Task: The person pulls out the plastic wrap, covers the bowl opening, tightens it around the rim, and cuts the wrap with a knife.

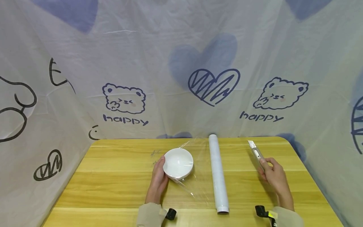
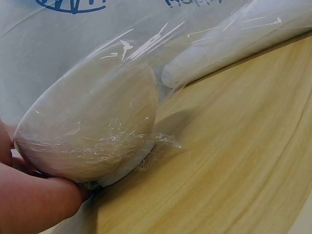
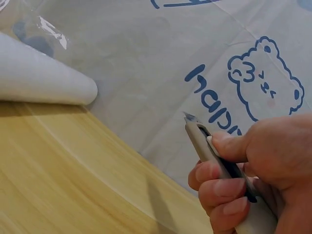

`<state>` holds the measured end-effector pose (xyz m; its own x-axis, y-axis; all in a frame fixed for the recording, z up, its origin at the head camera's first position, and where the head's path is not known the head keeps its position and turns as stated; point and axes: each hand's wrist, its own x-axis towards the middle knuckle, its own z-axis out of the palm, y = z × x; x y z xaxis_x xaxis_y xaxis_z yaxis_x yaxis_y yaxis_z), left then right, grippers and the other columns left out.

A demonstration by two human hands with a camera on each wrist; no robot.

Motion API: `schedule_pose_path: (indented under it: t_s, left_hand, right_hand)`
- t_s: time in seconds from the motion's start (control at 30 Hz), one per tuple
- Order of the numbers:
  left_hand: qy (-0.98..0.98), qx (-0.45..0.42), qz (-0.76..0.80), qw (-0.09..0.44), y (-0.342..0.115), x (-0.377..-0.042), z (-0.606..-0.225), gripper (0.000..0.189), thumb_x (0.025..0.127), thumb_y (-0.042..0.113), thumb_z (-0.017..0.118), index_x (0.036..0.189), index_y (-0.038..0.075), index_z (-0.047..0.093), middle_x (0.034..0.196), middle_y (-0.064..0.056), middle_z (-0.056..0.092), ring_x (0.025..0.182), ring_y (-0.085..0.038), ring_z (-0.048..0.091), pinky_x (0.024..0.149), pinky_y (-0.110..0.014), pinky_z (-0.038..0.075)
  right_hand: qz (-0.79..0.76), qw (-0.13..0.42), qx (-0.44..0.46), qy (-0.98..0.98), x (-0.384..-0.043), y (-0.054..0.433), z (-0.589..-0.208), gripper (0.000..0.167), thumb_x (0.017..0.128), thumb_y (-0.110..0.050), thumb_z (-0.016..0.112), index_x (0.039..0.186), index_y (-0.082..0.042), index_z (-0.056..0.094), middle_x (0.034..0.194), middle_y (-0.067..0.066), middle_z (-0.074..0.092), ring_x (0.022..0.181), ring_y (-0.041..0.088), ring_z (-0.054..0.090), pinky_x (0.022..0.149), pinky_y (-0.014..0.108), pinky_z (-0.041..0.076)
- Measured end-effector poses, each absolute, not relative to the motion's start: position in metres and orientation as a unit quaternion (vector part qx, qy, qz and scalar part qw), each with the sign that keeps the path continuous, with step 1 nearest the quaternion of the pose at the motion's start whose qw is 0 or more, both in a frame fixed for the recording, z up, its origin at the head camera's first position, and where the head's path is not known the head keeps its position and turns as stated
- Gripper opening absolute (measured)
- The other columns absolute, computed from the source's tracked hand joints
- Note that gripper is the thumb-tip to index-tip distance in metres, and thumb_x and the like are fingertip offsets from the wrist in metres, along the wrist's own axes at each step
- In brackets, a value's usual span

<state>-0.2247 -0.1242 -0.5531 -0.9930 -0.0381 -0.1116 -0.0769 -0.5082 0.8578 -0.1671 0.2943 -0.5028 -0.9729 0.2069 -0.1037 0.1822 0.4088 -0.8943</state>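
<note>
My left hand (image 1: 159,177) grips a white bowl (image 1: 178,164) by its left side. Clear plastic wrap (image 2: 112,141) covers the bowl and bunches in wrinkles along it in the left wrist view. From the bowl the film stretches rightward to a white roll of plastic wrap (image 1: 218,176), which lies lengthwise on the table. To the right of the roll, my right hand (image 1: 275,176) holds a grey utility knife (image 3: 207,146), thumb on its slider and fingers curled round the handle. Its blade (image 1: 251,144) sticks out, pointing up and left, apart from the film.
A wooden table (image 1: 113,183) lies under everything. Behind it and at both sides hangs a pale curtain (image 1: 158,63) printed with hearts and bears, close to the table's back edge.
</note>
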Motion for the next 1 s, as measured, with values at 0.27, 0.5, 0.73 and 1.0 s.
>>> schedule_pose_path:
  t_s: [0.27, 0.5, 0.73, 1.0]
  left_hand:
    - [0.498, -0.058, 0.865, 0.019, -0.125, -0.224, -0.552, 0.055, 0.114, 0.020, 0.029, 0.156, -0.013, 0.022, 0.163, -0.030, 0.022, 0.153, -0.036, 0.020, 0.125, -0.040, 0.021]
    - [0.493, -0.046, 0.869, 0.025, -0.127, -0.223, -0.553, 0.055, 0.114, 0.020, 0.029, 0.156, -0.014, 0.020, 0.164, -0.030, 0.020, 0.153, -0.035, 0.018, 0.125, -0.039, 0.020]
    - [0.483, -0.032, 0.874, 0.038, -0.128, -0.222, -0.554, 0.057, 0.114, 0.021, 0.034, 0.157, -0.013, 0.019, 0.166, -0.026, 0.017, 0.154, -0.033, 0.015, 0.125, -0.041, 0.018]
    - [0.506, -0.009, 0.862, 0.008, -0.143, -0.224, -0.544, 0.056, 0.113, 0.020, 0.041, 0.158, -0.009, 0.025, 0.164, -0.027, 0.024, 0.151, -0.034, 0.026, 0.123, -0.038, 0.026]
  right_hand:
    - [0.519, 0.022, -0.155, -0.841, -0.166, 0.296, -0.503, 0.058, 0.106, -0.053, 0.049, 0.113, 0.004, 0.053, 0.064, 0.002, 0.058, 0.048, 0.011, 0.049, 0.041, 0.026, 0.041]
    - [0.524, 0.024, -0.179, -0.832, -0.169, 0.293, -0.508, 0.061, 0.103, -0.058, 0.052, 0.110, 0.002, 0.054, 0.063, 0.003, 0.058, 0.047, 0.011, 0.047, 0.039, 0.027, 0.039]
    - [0.558, 0.016, -0.180, -0.810, -0.171, 0.292, -0.507, 0.061, 0.104, -0.056, 0.050, 0.121, 0.003, 0.051, 0.066, 0.003, 0.060, 0.048, 0.010, 0.048, 0.041, 0.026, 0.042]
    - [0.578, -0.005, -0.083, -0.812, -0.176, 0.267, -0.492, 0.063, 0.109, -0.046, 0.045, 0.145, 0.005, 0.040, 0.071, 0.007, 0.058, 0.051, 0.011, 0.048, 0.046, 0.029, 0.047]
